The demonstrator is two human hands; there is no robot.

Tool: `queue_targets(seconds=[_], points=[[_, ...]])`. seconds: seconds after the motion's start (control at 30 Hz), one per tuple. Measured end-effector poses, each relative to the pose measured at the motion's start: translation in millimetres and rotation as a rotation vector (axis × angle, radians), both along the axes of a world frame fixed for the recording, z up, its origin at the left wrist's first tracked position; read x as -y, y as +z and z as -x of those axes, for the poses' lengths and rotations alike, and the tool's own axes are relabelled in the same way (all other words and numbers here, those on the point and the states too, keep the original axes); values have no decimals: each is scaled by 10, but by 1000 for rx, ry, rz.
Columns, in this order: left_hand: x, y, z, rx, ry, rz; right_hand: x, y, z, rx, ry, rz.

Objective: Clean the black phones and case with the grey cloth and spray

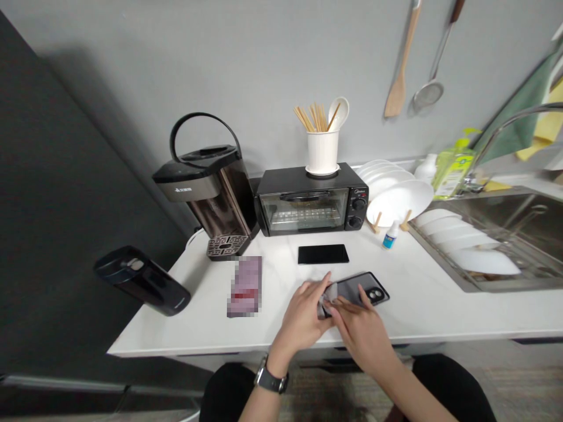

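A dark phone case [357, 291] lies on the white counter [422, 305] in front of me, its camera cut-out at the right end. My left hand [304, 316] pinches the case's left end, fingers curled around it. My right hand [361, 328] rests on the case's near edge, fingers pressed onto its surface. A black phone [323, 254] lies flat just beyond the case, apart from both hands. A watch is on my left wrist.
A blurred pinkish packet [245, 286] lies to the left. Behind stand a water boiler [210, 187], a black toaster oven [313, 199] with a chopstick holder [322, 149], a plate rack [396, 196] and a small dropper bottle [390, 234]. A sink [492, 234] with plates is right; a black container [141, 280] left.
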State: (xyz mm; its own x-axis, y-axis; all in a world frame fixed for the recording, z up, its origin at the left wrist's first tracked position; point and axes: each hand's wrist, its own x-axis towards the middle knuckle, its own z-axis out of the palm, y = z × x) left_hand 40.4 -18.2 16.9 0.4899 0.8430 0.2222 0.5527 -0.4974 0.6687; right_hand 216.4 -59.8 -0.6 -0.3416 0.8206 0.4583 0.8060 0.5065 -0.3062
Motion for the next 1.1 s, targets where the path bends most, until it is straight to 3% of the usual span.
queue_targets(seconds=[0.13,0.2,0.3,0.43,0.53,0.63,0.73,0.87,0.93,1.0,1.1], points=[[5,26,-13,-23,-5,6,-82,-60,-622,110,-119,-64],[-3,26,-23,-36,-8,-1,-128,-76,-717,150,-225,-100],[-17,6,-26,-29,-18,-1,-120,-85,-427,142,-294,-105],[-21,-15,-6,-27,-16,17,-8,-64,58,44,-69,-20],[-6,5,4,-28,-8,30,-34,-30,-109,37,-23,23],[0,34,-10,-25,-10,26,-142,-8,-474,87,-178,12],[-11,32,-28,-23,-2,18,-120,-5,-481,94,-281,-15],[-21,-8,-21,-46,14,12,88,-7,-101,2,-68,7],[-16,-11,-13,-58,10,-5,96,5,-93,-14,0,29],[-10,6,-15,-59,5,-18,2,19,-252,11,-69,26],[-7,37,-36,-63,18,-16,-153,31,-482,71,-285,-2]])
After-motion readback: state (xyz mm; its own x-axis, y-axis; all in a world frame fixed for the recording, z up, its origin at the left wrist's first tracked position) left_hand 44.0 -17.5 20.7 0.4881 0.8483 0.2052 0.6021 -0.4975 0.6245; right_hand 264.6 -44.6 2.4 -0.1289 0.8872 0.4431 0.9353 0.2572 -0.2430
